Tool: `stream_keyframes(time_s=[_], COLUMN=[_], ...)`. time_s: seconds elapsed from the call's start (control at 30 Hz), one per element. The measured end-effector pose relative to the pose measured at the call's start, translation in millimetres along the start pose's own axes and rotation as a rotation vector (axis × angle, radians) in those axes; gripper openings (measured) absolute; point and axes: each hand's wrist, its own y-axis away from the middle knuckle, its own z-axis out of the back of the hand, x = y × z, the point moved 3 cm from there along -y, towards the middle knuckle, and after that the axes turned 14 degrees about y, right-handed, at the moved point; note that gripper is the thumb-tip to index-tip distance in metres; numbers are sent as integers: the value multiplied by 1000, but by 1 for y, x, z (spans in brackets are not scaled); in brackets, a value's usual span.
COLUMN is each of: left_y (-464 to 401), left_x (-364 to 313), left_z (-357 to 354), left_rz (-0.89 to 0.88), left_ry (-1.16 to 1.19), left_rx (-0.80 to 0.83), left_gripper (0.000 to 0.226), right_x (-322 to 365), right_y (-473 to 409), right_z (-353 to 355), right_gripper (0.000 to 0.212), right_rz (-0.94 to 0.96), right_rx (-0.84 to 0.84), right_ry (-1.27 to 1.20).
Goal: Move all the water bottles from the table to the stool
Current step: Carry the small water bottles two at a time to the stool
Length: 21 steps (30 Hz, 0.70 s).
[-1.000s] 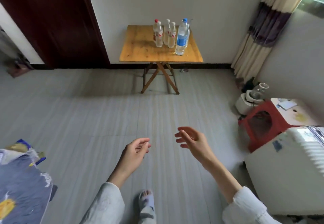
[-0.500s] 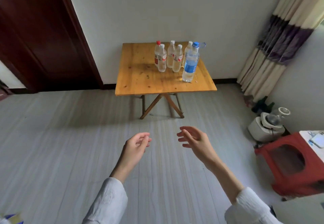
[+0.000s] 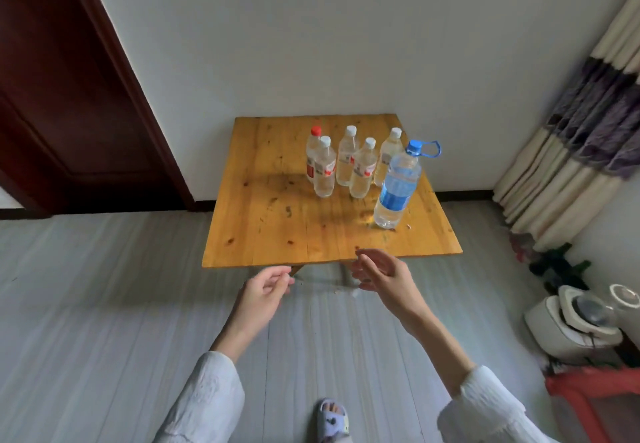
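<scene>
A grey plank floor runs to a white wall where a folding wooden table now sits far closer than a second ago; the person has walked up to its near edge; six bottles stand untouched at its back right, five small water bottles and a large blue-labelled bottle; the left hand and right hand hang loosely curled, holding nothing; the red stool waits at lower right; judged so, no transfer has begun.

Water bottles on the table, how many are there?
6, all upright on the table: five small bottles clustered at the back, one large blue-capped bottle front right. None looks hidden.
</scene>
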Motion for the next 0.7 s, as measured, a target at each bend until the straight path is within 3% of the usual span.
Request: stream_keyframes(time_s=[0.4, 0.7], left_y=[-213, -404], left_x=[-13, -22], left_z=[3, 12], left_rz=[81, 36], left_ry=[27, -91], left_rx=[49, 137], left_gripper=[15, 23], right_x=[15, 21], right_y=[-218, -373], right_z=[3, -27], right_gripper=[26, 27], right_rz=[-51, -77], right_rx=[13, -184], right_ry=[104, 285])
